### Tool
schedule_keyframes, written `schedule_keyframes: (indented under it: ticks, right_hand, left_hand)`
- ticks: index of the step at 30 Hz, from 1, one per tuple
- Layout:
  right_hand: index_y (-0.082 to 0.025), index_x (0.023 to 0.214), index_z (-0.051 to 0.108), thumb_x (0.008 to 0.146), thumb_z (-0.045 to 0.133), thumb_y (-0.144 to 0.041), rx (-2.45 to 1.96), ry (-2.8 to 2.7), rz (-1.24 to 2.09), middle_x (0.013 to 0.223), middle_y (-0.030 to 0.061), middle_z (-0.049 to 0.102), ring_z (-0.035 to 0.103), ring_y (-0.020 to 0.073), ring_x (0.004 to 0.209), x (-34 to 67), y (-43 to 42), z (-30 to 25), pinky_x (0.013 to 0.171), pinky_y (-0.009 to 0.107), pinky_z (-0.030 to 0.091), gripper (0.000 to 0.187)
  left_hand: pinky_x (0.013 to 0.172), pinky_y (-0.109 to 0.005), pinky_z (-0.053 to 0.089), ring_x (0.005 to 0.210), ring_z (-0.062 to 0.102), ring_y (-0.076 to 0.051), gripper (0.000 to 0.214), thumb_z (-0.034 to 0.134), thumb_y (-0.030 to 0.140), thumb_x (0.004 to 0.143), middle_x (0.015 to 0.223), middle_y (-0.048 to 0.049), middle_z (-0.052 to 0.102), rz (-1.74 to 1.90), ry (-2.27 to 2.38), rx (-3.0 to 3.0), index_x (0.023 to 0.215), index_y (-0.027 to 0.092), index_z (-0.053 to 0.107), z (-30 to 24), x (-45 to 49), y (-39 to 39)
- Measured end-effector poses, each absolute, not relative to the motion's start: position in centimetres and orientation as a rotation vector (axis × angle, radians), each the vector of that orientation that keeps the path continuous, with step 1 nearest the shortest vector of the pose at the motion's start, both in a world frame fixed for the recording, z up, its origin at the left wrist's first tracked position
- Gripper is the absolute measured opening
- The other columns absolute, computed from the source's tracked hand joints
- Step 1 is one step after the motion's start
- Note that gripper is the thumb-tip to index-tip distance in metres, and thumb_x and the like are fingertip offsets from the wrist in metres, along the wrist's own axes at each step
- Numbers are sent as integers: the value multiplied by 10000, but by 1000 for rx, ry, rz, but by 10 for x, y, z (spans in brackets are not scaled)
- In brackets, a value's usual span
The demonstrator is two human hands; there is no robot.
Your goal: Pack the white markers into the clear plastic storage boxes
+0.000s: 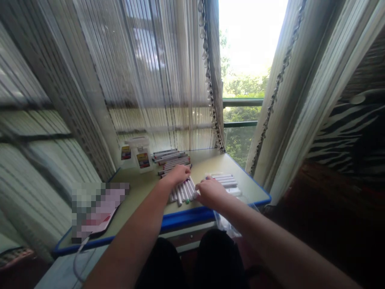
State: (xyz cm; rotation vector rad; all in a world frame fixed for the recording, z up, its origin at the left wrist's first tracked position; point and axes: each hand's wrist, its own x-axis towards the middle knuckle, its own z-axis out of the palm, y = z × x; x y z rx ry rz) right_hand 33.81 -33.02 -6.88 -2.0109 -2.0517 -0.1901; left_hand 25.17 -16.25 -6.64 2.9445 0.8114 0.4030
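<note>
A fan of white markers (181, 193) lies near the front edge of the table, one of them showing a green end. My left hand (179, 173) is closed over the far ends of these markers, its fingers curled down on one. At the fan's right side, my right hand (209, 189) is closed with thumb and fingers at the near end of a white marker; its fingertips are partly hidden. Behind my left hand lies a stack of markers with dark and coloured ends (170, 158). Beyond my right hand is another row of white markers (225, 179).
The table (210, 160) has a blue rim. Clear plastic cases (140, 154) with labels stand at the back left. A phone-like flat object (104, 212), partly pixelated, lies left with a cable. Clear plastic wrapping (227, 224) hangs over the front edge. Curtains (168, 80) hang behind.
</note>
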Motion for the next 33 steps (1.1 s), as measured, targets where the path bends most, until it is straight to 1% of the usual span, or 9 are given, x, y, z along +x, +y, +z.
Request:
schedule_keyframes:
  ticks: [2,6,10,16,21,24,27,31,33]
  right_hand:
    - [-170,791,742,746,574,-188,-2074,-2071,-218,786,156,714,612,318,814,337,-322,-73,662,386,430,175]
    - [-158,937,716,717,552,-135,-2179,-1962,-190,825,154,720,616,337,856,340,-315,-79,642,379,434,275]
    - [-142,945,704,715,547,-129,-2224,-1894,-169,836,155,719,622,331,876,340,-311,-81,661,359,439,278]
    - [-168,895,709,743,528,-118,-2166,-1716,-227,863,105,718,638,231,835,351,-312,-72,777,304,437,242]
    - [-182,851,714,761,557,-136,-1863,-1477,-289,824,61,700,626,156,723,369,-325,-68,725,250,457,187]
    - [-173,834,717,771,564,-185,-1713,-1329,-270,791,60,702,620,151,674,385,-334,-70,703,264,471,166]
    - [-172,855,716,770,577,-281,-1597,-1177,-139,785,61,712,631,161,675,402,-344,-74,673,278,485,197]
    - [-148,891,707,733,611,-387,-1479,-1046,67,795,73,716,629,161,638,421,-360,-83,611,281,493,302]
    - [-146,896,702,716,630,-407,-1461,-1018,98,831,82,718,639,172,673,428,-370,-88,618,286,499,325]
  left_hand:
    - [749,-277,478,868,662,-215,193,561,177,744,907,-80,727,417,812,2948,816,194,739,-72,253,-162]
    - [788,-277,472,904,651,-215,202,563,166,740,945,-84,720,413,802,2952,836,199,739,-76,254,-163]
    - [807,-270,470,923,645,-213,226,557,189,748,966,-78,716,399,847,2943,885,202,735,-76,254,-163]
    - [825,-265,468,923,634,-199,287,514,160,738,988,-61,702,440,814,2970,925,207,727,-77,254,-162]
    - [842,-280,457,904,615,-201,239,543,144,700,912,-48,697,532,675,3001,849,200,722,-73,253,-167]
    - [853,-300,449,903,602,-203,222,558,172,721,899,-51,690,712,546,2989,890,188,702,-73,253,-172]
    - [794,-297,455,828,602,-186,185,532,204,785,835,-51,684,912,368,2963,883,185,688,-77,258,-182]
    - [710,-274,445,745,590,-166,169,510,224,821,762,-47,667,927,215,2997,817,177,673,-83,266,-199]
    - [687,-264,438,719,582,-157,156,527,239,817,740,-41,661,901,129,3014,790,178,667,-85,270,-206]
